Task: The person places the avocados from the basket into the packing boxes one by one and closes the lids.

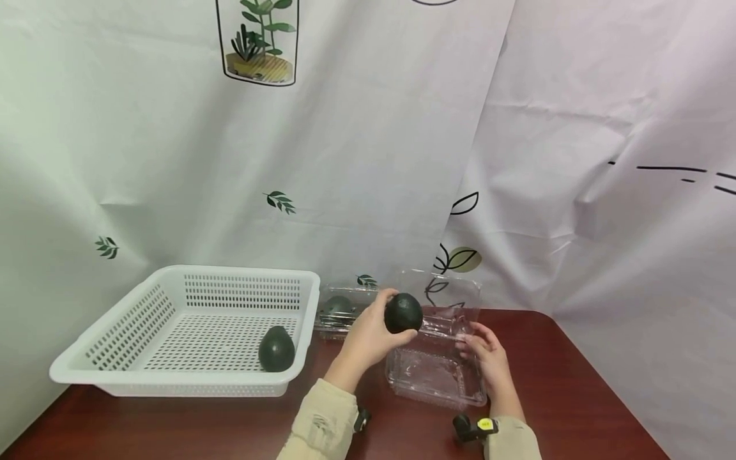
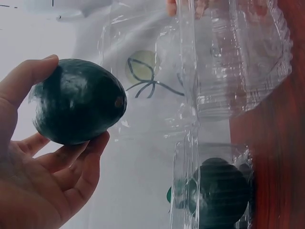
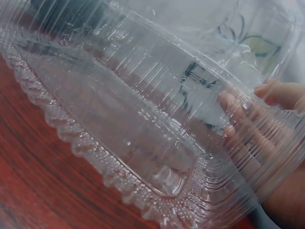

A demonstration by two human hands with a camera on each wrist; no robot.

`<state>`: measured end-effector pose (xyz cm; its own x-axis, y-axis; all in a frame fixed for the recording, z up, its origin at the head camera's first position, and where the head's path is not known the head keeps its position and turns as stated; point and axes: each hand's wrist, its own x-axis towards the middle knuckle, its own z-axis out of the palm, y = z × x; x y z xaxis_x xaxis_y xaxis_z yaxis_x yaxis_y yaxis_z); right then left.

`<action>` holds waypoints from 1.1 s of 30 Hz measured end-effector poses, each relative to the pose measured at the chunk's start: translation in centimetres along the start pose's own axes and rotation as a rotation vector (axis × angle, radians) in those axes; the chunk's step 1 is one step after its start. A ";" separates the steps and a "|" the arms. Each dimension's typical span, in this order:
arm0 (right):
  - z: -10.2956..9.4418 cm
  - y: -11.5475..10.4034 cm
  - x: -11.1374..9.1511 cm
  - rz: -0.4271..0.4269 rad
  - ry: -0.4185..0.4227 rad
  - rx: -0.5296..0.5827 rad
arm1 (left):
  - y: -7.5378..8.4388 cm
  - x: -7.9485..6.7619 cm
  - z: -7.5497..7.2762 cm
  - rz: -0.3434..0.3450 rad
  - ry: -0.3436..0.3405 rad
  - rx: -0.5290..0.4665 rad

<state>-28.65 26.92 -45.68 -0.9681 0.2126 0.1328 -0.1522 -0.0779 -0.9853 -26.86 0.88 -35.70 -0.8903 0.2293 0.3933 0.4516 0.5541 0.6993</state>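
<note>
My left hand [image 1: 368, 338] grips a dark green avocado [image 1: 404, 313] between thumb and fingers, raised above the table. In the left wrist view the small brown stem spot of this avocado [image 2: 78, 101] faces away from the palm. Below and to its right is a clear plastic clamshell container [image 1: 434, 377] with its lid [image 1: 454, 291] standing up. My right hand [image 1: 491, 361] pinches the right side of that container near the hinge edge. In the right wrist view the fingers [image 3: 248, 129] show through the ribbed clear wall.
A white plastic basket [image 1: 201, 378] stands on the left, with one avocado [image 1: 276, 349] in its right front corner. Behind my left hand lies another clear container [image 1: 368, 295] with an avocado [image 1: 337, 310] inside. The dark red table [image 1: 552, 383] meets a printed white cloth [image 1: 368, 160] at the back.
</note>
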 end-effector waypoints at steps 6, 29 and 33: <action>0.0 0.0 0.0 0.005 0.001 0.006 | 0.0 -0.1 0.9 -0.029 -0.019 -0.042; 0.0 0.0 0.0 0.017 0.007 -0.015 | -1.2 -0.8 5.1 -0.024 -0.065 0.253; 0.0 -0.1 0.1 0.018 0.006 -0.013 | -1.6 -0.9 5.4 -0.027 -0.088 0.307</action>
<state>-28.75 26.94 -45.59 -0.9693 0.2175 0.1144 -0.1321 -0.0688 -0.9888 -27.12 4.14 -40.37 -0.9096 0.2720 0.3142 0.4008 0.7738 0.4905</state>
